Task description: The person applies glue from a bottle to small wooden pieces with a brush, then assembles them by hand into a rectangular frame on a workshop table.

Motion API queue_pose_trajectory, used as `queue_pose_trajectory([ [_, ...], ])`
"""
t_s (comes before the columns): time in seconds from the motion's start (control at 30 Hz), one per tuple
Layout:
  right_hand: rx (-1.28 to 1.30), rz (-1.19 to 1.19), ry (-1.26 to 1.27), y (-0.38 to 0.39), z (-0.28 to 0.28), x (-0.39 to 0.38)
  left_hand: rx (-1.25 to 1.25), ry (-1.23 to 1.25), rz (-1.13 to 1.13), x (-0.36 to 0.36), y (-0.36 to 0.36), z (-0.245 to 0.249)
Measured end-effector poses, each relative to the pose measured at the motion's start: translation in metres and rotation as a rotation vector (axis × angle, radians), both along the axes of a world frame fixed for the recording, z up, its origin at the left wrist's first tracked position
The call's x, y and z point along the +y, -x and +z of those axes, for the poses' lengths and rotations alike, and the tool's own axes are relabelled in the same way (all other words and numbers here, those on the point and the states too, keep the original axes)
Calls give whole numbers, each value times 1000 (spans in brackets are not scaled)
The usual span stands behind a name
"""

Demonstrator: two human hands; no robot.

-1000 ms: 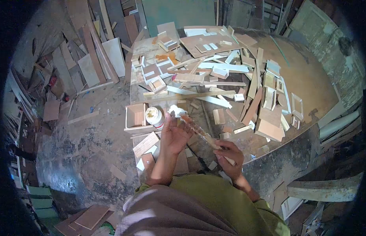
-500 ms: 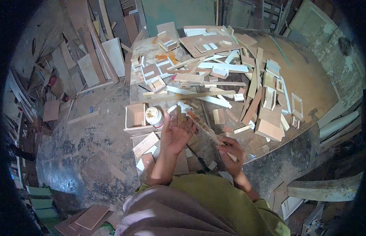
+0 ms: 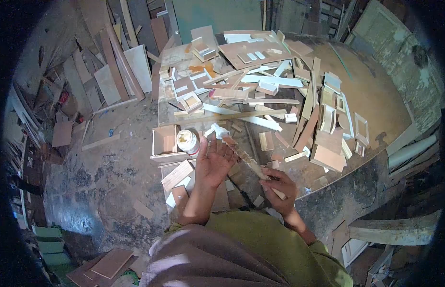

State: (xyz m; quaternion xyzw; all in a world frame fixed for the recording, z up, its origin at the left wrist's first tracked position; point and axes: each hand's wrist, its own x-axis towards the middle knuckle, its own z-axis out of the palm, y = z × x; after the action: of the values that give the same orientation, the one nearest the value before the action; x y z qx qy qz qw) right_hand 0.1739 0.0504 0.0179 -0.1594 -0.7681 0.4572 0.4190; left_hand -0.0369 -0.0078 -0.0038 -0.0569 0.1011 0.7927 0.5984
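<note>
Wooden strip (image 3: 247,161) is long and thin, and it is up in the air in front of the person. It slants from near the glue pot (image 3: 187,141) down toward the body, over the near edge of the table (image 3: 375,103). The right hand (image 3: 278,189) is closed around the low end, with the fingers curled tight on it. The left hand (image 3: 214,162) is wide open with the palm up and the fingers straight, and the top part of the strip lies across those fingers. A white lump (image 3: 217,130) sits at the top end of the strip, just past the fingertips; it is too small to tell what it is. The pot stands open just beside the left thumb, next to a small open box (image 3: 164,140). Lots of wood bits (image 3: 260,91) lie all over the table behind. To do this step well, I think the right hand should hold firm so the strip does not wobble or twist, because a thin stick like this can bend or snap. The left hand should be flat under it and move gently along it, from one end to the other, with no gaps. It looks wise to work over the table, so drips land there and not on clothes, and to mind the open pot, since the strip's end could tip it
</note>
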Motion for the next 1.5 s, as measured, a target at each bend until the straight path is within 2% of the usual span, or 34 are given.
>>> queue_pose_trajectory([
  [0.07,40,31,-3,1,-7,0,-8,0,5,0,1,0],
  [0.27,-35,142,-259,1,7,4,-6,40,12,-1,2,-4],
  [0.37,-31,172,-278,2,8,6,-11,17,-2,-1,3,-7],
  [0.47,-68,-5,-156,0,4,2,-25,-3,-14,-2,3,-6],
  [0.57,46,-238,132,0,-10,10,-42,6,15,-2,2,-7],
  [0.67,526,-153,1051,8,15,15,-12,-35,25,1,1,-9],
  [0.77,492,-186,1262,10,-3,27,10,-70,35,2,1,-12],
  [0.97,508,-71,1412,10,-21,26,40,-136,26,2,1,-20],
  [1.03,516,-29,1417,12,-24,25,40,-205,-2,2,3,-23],
  [1.17,521,3,1433,15,-26,24,30,-186,5,3,-1,-19],
  [1.5,526,-121,1358,19,-19,27,-1,-76,8,3,-4,-13],
])
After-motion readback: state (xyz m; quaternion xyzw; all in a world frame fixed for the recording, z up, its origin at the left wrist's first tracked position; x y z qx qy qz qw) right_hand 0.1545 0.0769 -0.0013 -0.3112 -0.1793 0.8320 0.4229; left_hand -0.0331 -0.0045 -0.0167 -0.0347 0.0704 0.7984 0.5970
